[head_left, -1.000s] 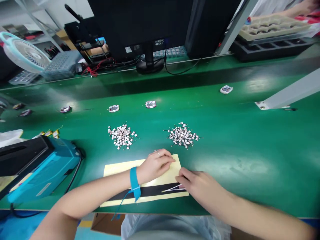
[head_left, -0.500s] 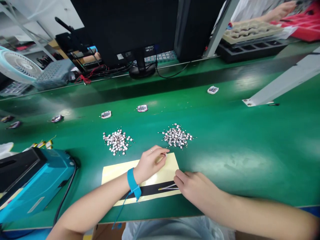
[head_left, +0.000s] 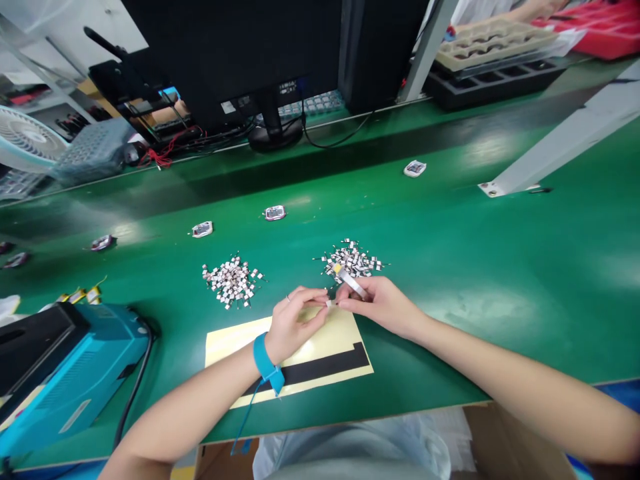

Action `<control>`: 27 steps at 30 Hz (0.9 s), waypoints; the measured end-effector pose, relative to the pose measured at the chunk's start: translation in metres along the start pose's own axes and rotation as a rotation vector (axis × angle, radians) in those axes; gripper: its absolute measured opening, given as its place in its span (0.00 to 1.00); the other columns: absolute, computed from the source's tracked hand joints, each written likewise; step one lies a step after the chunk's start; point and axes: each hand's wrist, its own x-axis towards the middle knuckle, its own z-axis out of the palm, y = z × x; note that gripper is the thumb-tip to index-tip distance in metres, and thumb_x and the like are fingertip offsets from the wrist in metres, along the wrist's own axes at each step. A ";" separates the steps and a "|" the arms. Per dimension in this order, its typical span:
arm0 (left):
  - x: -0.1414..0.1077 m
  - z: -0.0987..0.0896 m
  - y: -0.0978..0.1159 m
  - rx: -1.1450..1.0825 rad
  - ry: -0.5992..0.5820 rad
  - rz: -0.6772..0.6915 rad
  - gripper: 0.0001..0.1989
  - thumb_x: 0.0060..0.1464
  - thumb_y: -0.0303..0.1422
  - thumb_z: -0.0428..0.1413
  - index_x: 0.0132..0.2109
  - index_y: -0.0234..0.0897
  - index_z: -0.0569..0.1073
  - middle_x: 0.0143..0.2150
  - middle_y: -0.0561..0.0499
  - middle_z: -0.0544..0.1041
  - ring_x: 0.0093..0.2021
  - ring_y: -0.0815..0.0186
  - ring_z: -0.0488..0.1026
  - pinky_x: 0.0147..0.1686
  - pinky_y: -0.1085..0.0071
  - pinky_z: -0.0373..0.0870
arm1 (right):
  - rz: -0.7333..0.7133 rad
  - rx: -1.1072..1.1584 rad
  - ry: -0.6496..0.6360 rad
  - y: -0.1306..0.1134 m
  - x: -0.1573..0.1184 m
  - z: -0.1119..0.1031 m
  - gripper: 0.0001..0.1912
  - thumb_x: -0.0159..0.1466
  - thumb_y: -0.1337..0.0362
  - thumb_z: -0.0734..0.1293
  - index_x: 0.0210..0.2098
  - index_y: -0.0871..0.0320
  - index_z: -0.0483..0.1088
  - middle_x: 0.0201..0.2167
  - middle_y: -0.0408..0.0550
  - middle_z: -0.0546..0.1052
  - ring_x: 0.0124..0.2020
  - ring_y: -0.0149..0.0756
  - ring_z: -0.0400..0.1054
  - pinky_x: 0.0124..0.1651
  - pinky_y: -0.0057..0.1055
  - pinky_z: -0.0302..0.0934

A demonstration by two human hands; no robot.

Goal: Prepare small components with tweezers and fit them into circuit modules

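Between the thumb and fingers of my left hand is a small white component, held above the top right part of a yellow sheet. My right hand is closed around metal tweezers; their yellow end points up and away. The right fingertips come up close beside the component, and whether they touch it I cannot tell. A black strip runs along the sheet's lower part. Just beyond my hands lie a right pile of small white parts and a left pile of similar parts.
A blue wrist strap with a cord circles my left wrist. A blue machine stands at the left. Several small white-rimmed devices, one being this device, lie across the green table. A monitor and a slanted metal post stand farther back.
My right hand has moved up from the sheet's right edge to my left fingertips. The tweezers have swung from lying over the black strip to pointing up. The view has shifted slightly.
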 end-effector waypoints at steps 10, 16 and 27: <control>0.000 -0.002 0.001 0.124 0.010 0.106 0.11 0.48 0.25 0.55 0.41 0.35 0.66 0.32 0.51 0.75 0.32 0.71 0.74 0.32 0.77 0.73 | 0.033 0.143 -0.009 -0.001 -0.003 0.016 0.11 0.54 0.59 0.63 0.25 0.62 0.63 0.19 0.38 0.56 0.21 0.24 0.47 0.24 0.24 0.41; 0.000 -0.002 0.001 0.163 0.011 0.136 0.11 0.48 0.25 0.56 0.40 0.36 0.66 0.32 0.51 0.75 0.33 0.71 0.73 0.32 0.77 0.72 | 0.040 0.142 -0.013 -0.004 -0.002 0.018 0.11 0.53 0.59 0.64 0.24 0.62 0.62 0.18 0.37 0.55 0.21 0.23 0.45 0.23 0.24 0.39; 0.002 -0.002 0.006 0.163 -0.040 0.078 0.07 0.50 0.27 0.55 0.38 0.34 0.67 0.31 0.50 0.75 0.31 0.71 0.73 0.32 0.77 0.71 | 0.129 0.283 0.072 -0.001 0.000 0.014 0.15 0.47 0.59 0.69 0.25 0.62 0.62 0.18 0.36 0.59 0.20 0.23 0.50 0.24 0.22 0.44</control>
